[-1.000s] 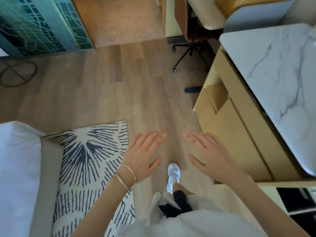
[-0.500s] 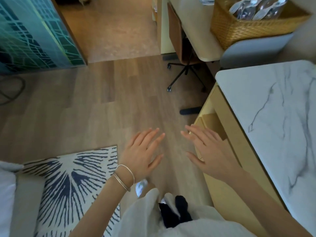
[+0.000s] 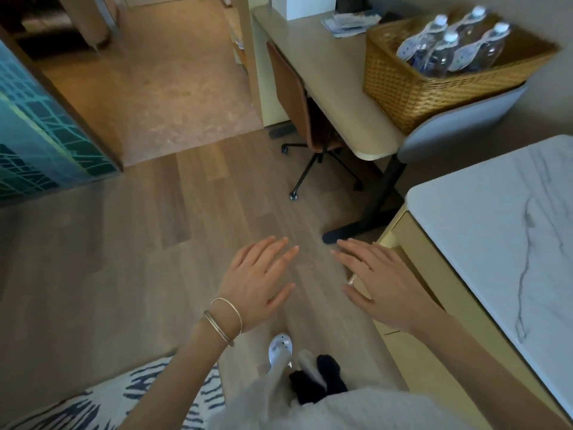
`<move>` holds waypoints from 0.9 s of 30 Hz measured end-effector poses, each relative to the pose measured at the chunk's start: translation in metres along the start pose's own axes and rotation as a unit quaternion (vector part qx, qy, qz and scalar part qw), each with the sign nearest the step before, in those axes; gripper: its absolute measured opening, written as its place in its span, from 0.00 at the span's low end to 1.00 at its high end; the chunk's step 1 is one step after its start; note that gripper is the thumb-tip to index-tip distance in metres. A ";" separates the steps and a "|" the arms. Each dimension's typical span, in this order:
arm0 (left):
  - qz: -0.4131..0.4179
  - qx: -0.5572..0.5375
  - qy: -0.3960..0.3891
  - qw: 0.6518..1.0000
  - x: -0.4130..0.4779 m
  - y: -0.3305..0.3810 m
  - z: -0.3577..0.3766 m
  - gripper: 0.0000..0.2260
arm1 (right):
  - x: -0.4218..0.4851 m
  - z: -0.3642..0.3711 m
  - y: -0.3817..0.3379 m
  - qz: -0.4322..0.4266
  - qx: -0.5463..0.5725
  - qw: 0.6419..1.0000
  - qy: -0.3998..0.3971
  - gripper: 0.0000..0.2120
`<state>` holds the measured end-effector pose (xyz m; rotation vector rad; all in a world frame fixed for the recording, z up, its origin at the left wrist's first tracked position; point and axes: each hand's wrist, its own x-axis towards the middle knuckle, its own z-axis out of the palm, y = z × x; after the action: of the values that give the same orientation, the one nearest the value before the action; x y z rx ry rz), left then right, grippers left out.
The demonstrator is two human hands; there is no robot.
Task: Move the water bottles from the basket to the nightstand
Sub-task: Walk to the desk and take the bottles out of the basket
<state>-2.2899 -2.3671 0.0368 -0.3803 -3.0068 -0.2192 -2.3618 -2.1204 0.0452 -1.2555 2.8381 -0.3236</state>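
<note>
A woven wicker basket sits on a grey chair at the upper right, holding several clear water bottles with white caps. The nightstand with a white marble top stands at the right edge, nearer to me than the basket. My left hand, with bangles on its wrist, and my right hand both hover palm down over the wooden floor with fingers spread. Neither hand holds anything, and both are well short of the basket.
A beige desk with papers runs along the far wall, a brown swivel chair tucked under it. A patterned rug lies at lower left. A teal glass panel stands at left. My foot is on the floor.
The view has lifted and moved forward: the basket with its bottles has come fully into sight, and the rug and bed have slid out at lower left. Both hands stay open and empty.
</note>
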 end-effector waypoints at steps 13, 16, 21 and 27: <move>0.048 -0.012 0.003 0.999 0.145 -0.108 0.005 0.25 | 0.148 0.002 0.056 0.071 0.027 0.997 0.015 0.25; 0.046 -0.014 -0.007 0.999 0.182 -0.125 0.018 0.24 | 0.177 0.008 0.084 0.075 0.028 0.997 0.013 0.25; 0.069 -0.013 -0.023 0.997 0.261 -0.149 0.031 0.24 | 0.231 0.002 0.142 0.081 0.037 0.996 0.012 0.26; 0.103 -0.003 -0.003 0.995 0.379 -0.172 0.019 0.24 | 0.296 -0.039 0.224 0.101 0.036 0.994 0.022 0.26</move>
<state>-2.7006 -2.4384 0.0413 -0.6882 -2.9437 -0.2079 -2.7290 -2.1839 0.0578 -0.9496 2.9275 -0.4477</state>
